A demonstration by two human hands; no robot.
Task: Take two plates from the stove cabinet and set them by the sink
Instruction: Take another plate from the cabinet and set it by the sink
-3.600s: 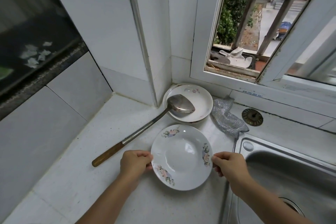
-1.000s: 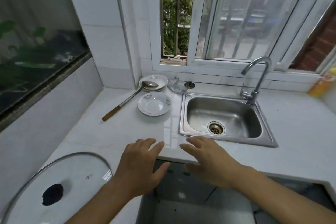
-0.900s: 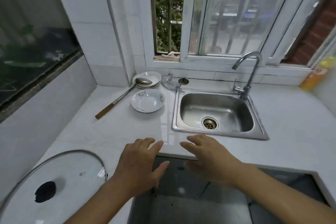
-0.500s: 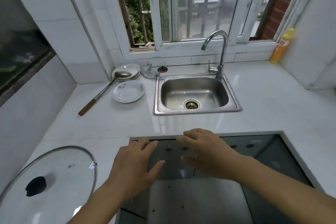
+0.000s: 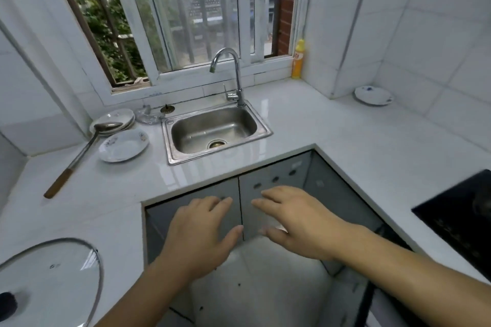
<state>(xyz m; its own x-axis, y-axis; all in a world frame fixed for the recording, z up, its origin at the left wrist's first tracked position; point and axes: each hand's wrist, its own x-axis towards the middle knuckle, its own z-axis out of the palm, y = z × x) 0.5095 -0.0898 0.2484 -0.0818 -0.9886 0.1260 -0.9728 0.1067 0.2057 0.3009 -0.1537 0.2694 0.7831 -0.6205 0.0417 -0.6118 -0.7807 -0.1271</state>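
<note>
**Empty hands, plates parked near a long ladle handle**

Both hands are spread and hold nothing: the left hand (image 5: 202, 231) and right hand (image 5: 297, 220) hover in front of the grey cabinet doors (image 5: 268, 194) below the white stone worktop (image 5: 305, 130). A white floral plate (image 5: 123, 145) lies on the worktop just left of the steel sink (image 5: 215, 131); behind it sits a small stack of white plates (image 5: 117, 118) with a metal ladle (image 5: 79, 151) resting in it. The ladle's wooden handle juts across the worktop, so a careless reach could knock it and rattle the stack. The front plate lies close to the sink rim; a nudge might tip it in.
</note>
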